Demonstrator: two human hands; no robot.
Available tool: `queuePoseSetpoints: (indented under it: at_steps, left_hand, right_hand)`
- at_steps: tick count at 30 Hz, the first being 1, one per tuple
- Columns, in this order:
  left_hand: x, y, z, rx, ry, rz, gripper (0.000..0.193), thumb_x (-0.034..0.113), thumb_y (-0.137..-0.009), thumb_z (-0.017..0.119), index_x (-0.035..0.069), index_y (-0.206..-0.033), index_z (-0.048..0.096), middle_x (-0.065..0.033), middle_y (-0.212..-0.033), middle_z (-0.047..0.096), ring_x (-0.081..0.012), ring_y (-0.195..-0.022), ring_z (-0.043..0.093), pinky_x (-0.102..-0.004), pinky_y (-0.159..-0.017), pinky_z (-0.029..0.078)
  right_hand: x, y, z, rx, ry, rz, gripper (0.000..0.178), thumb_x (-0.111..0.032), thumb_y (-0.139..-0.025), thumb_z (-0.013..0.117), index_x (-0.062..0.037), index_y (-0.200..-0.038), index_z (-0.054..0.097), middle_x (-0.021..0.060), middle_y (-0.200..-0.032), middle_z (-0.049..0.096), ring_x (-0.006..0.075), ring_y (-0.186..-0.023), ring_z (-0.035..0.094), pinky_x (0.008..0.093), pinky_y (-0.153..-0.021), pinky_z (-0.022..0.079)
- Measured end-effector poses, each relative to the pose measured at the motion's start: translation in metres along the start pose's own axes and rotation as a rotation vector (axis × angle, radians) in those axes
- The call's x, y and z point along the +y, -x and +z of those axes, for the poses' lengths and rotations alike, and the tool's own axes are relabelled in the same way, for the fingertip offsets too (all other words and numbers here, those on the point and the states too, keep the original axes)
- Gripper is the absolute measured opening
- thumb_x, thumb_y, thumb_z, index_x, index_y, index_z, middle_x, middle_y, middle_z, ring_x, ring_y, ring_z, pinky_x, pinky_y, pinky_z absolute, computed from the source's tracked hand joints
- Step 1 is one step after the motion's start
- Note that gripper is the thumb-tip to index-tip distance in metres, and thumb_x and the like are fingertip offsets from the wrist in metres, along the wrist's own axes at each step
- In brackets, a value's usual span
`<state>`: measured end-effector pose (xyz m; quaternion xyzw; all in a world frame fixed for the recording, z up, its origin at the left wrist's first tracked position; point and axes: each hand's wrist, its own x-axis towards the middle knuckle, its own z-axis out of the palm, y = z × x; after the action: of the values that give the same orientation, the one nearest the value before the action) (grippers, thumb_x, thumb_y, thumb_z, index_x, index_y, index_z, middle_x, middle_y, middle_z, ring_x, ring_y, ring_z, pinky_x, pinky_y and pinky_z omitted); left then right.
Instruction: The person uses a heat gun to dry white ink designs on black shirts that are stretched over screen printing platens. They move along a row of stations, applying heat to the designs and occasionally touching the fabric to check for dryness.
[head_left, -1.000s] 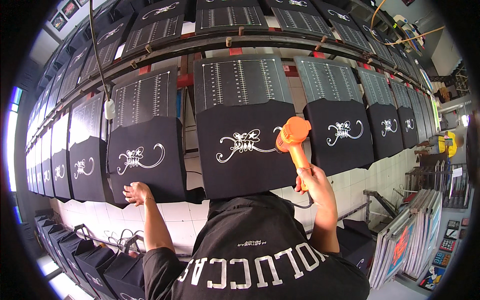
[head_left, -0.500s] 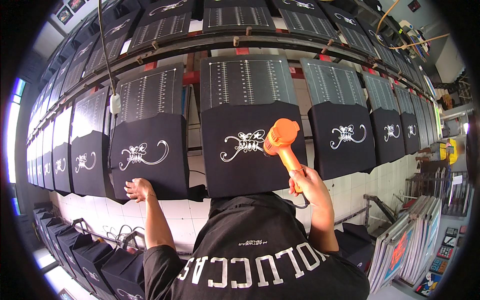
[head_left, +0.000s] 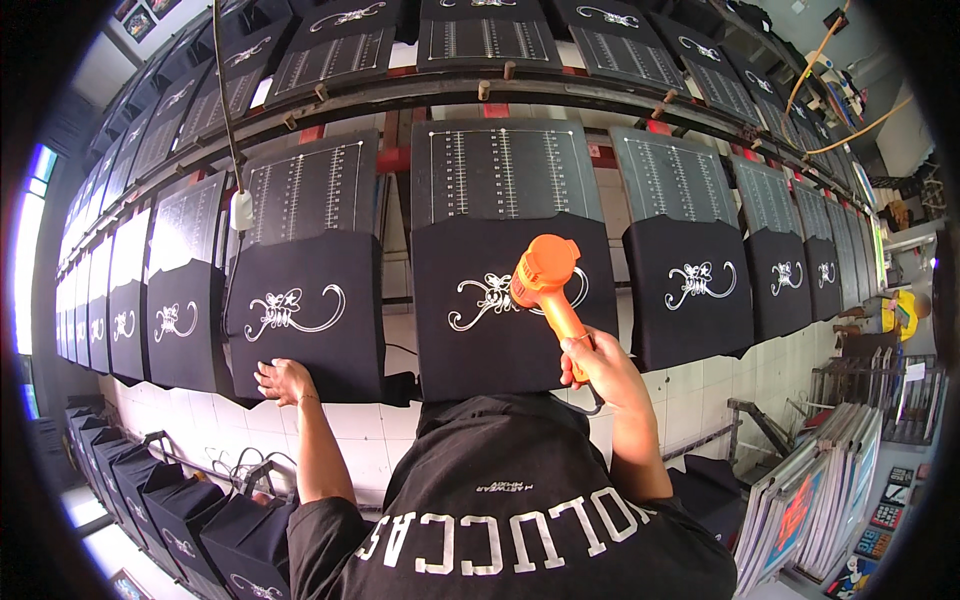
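My right hand (head_left: 598, 366) is wrapped round the handle of an orange heat gun (head_left: 550, 272). The gun's head is over the white print on the black shirt (head_left: 470, 360) stretched on the middle board, and it hides part of that print. A dark cord trails below the handle. My left hand (head_left: 284, 381) lies with fingers spread on the lower edge of the neighbouring black shirt (head_left: 345, 358) to the left. That shirt carries a similar white curled print (head_left: 291, 310).
More boards with printed black shirts (head_left: 690, 290) run in rows to both sides and behind. A cable with a white connector (head_left: 241, 211) hangs at the left. Framed screens (head_left: 800, 490) lean at the lower right. A person in yellow (head_left: 905, 313) is at the far right.
The heat gun in my right hand has shifted left across the print, uncovering some of its right side. My left hand stays on the left shirt. The view has shifted slightly.
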<state>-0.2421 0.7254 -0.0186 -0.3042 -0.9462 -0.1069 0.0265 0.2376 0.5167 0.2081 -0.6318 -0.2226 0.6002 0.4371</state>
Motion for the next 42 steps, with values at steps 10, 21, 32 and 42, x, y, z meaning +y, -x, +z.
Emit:
queuePoseSetpoints:
  at_steps: [10,21,32,42]
  left_hand:
    - [-0.021,0.016,-0.014,-0.014,0.093,0.242,0.047,0.032,-0.099,0.039,0.014,-0.142,0.042,-0.0085,-0.152,0.033,-0.0364,-0.14,0.027,-0.0503,-0.111,0.03]
    - [-0.011,0.023,-0.029,-0.037,0.122,0.209,0.048,0.032,-0.098,0.041,0.013,-0.142,0.043,-0.0091,-0.153,0.033,-0.0354,-0.14,0.027,-0.0508,-0.112,0.026]
    - [-0.024,0.012,-0.012,-0.031,0.164,0.221,0.047,0.031,-0.098,0.042,0.017,-0.142,0.042,-0.0036,-0.154,0.03,-0.0313,-0.143,0.021,-0.059,-0.109,0.025]
    - [-0.019,0.015,-0.022,-0.064,0.17,0.202,0.047,0.031,-0.098,0.042,0.017,-0.142,0.043,-0.0045,-0.154,0.03,-0.0316,-0.143,0.021,-0.0591,-0.109,0.025]
  right_hand:
    - [-0.006,-0.015,0.0,0.138,-0.004,-0.03,0.033,-0.032,-0.095,0.058,-0.0008,-0.105,0.057,0.0032,-0.07,0.059,0.0109,-0.057,0.059,0.0229,-0.049,0.046]
    - [-0.003,-0.02,0.019,0.189,0.007,-0.06,0.031,-0.033,-0.094,0.06,-0.0025,-0.099,0.057,0.0021,-0.07,0.058,0.0107,-0.058,0.059,0.0233,-0.05,0.046]
    - [-0.007,-0.033,0.031,0.209,-0.003,-0.075,0.03,-0.033,-0.094,0.06,-0.0028,-0.095,0.057,0.0023,-0.071,0.059,0.011,-0.058,0.06,0.0233,-0.049,0.047]
    - [-0.005,-0.041,0.042,0.27,0.003,-0.095,0.028,-0.03,-0.094,0.06,-0.0024,-0.093,0.057,0.0026,-0.07,0.059,0.0116,-0.057,0.06,0.0234,-0.049,0.047]
